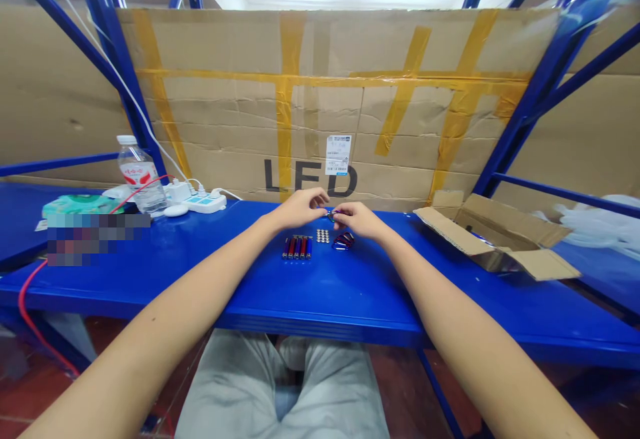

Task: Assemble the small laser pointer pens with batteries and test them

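Observation:
Over the blue table, both hands meet at one small shiny metal piece [331, 214] with purplish and silver parts, too small and covered to name surely. My left hand [301, 209] has its thumb against the piece, the other fingers curled above. Thumb and fingers of my right hand [359, 219] pinch it from the other side. Just below the hands, several small red, blue and purple metal tubes [297, 247] lie side by side. Beside them is a block of small silver button cells [323, 236]. To their right lies a small heap of red and blue carabiners [343, 241].
An open cardboard box [495, 232] with something blue inside stands at right. At left are a water bottle [140, 175], a white power strip [203, 202], a green packet [83, 205] and a red cable [30, 292]. A large cardboard sheet [225, 119] closes the back.

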Demonstrator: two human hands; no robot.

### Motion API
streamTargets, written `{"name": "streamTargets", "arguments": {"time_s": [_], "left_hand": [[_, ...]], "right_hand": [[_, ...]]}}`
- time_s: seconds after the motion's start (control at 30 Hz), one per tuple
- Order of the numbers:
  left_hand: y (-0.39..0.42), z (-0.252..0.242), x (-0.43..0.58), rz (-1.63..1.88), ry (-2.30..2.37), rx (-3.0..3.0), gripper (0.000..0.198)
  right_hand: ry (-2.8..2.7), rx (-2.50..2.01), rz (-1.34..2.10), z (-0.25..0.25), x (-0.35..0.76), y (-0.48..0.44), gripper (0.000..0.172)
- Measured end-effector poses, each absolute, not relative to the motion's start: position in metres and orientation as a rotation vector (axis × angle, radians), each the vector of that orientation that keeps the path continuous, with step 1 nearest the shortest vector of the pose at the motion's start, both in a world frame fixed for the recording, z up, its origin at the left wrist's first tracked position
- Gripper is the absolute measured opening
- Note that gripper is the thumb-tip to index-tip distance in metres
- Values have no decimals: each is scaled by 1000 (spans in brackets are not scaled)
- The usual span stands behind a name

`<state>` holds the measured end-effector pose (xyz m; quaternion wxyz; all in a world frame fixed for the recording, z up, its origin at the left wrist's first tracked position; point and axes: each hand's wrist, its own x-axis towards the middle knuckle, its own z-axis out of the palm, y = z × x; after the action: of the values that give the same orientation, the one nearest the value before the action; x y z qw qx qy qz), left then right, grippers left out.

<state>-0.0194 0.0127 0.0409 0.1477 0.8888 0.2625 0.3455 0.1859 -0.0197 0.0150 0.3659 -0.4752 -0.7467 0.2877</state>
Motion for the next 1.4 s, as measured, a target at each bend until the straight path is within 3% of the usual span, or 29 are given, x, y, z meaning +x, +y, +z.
{"name": "streamTargets", "arguments": {"time_s": [0.27, 0.37, 0.47, 0.63, 0.9, 1.2, 1.4], "left_hand": [[2, 29, -5, 1009, 674, 2729, 10], [8, 26, -5, 1049, 742, 2678, 11], [13, 23, -5, 1096, 801, 2657, 14], [15, 23, -6, 1164, 844, 2564, 9], [9, 21, -5, 1046, 778, 2394, 9], [8, 21, -5, 1074, 764, 2475, 12], [8, 20, -4, 1109, 777, 2466, 12]], "right_hand": [[-1843, -1140, 1023, 18, 184, -28, 8], [-1943, -1191, 806, 13, 182, -25, 7], [-2097, -1251, 482, 6, 178, -21, 21], [-2132, -1191, 288, 2, 171, -20, 43], [-2056, -1114, 342, 6, 167, -21, 31], [-1896, -1255, 711, 3, 169, -19, 26], [-1963, -1245, 436, 1, 168, -17, 16]]}}
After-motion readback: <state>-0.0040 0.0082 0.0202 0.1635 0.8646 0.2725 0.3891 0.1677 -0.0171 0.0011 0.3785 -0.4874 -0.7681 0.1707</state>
